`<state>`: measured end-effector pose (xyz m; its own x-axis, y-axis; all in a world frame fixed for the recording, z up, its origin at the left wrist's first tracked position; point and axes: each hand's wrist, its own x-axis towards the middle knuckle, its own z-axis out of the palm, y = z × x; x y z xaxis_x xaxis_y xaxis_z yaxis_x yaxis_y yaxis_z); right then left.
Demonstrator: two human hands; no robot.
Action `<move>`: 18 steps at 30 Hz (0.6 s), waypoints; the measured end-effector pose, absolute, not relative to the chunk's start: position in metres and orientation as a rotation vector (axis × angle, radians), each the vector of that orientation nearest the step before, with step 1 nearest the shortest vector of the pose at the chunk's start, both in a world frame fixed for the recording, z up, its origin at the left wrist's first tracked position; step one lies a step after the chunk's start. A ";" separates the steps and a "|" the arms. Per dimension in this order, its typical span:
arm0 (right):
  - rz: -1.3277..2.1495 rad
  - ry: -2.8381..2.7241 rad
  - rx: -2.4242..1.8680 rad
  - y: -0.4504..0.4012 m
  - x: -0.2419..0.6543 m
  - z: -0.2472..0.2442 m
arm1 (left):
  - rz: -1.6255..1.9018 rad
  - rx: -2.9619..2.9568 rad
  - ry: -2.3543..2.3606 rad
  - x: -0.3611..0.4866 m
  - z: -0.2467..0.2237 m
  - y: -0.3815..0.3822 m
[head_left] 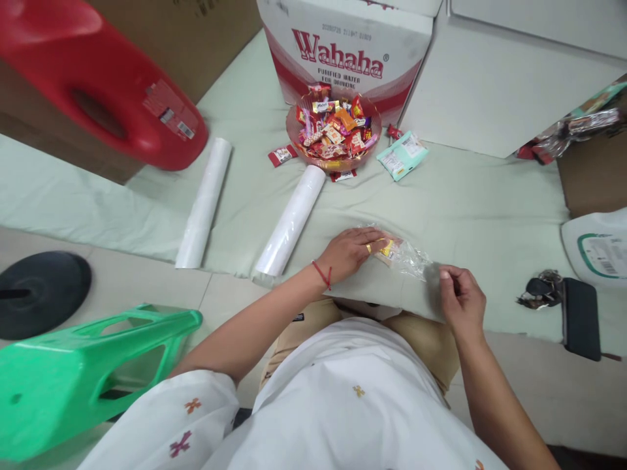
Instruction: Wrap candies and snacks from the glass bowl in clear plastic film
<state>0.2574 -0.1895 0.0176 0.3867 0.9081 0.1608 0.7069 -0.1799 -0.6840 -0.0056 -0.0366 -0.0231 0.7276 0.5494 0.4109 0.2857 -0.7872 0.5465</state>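
Observation:
A small packet with a yellow label [386, 250] lies under a crinkled clear plastic wrapping [414, 262] at the front of the covered surface. My left hand [345, 251] rests palm down on it from the left, its fingers stretched across the packet and partly covering it. A ring and a red string bracelet are on that hand and wrist. To the right, my right hand [460, 300] pinches the edge of the clear plastic between thumb and bent fingers. Two white rolls [291, 222] lie slanted to the left of my left hand.
Behind stands a glass bowl [297, 149] of wrapped sweets before a Wahaha carton [343, 39]. A mint-green packet [402, 155] lies beside it. A red jug [147, 111] and a green stool [73, 365] are left; a black phone-like object [581, 320], keys [541, 288] and white bottle [600, 245] right.

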 end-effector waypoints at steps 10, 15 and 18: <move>0.785 -1.149 -2.106 -0.169 0.252 0.017 | 0.746 2.496 0.658 -0.006 -0.023 -0.037; 0.701 -1.092 -2.222 -0.178 0.268 0.021 | 0.742 2.483 0.654 -0.006 -0.024 -0.037; 0.482 -1.159 -2.144 -0.175 0.266 0.026 | 0.718 2.473 0.663 -0.006 -0.020 -0.037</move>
<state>0.2655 -0.1751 0.0265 0.5427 0.8398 -0.0146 0.6028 -0.4015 -0.6896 -0.0062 -0.0374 -0.0204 0.7453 0.5623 0.3581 0.3119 -0.7689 0.5582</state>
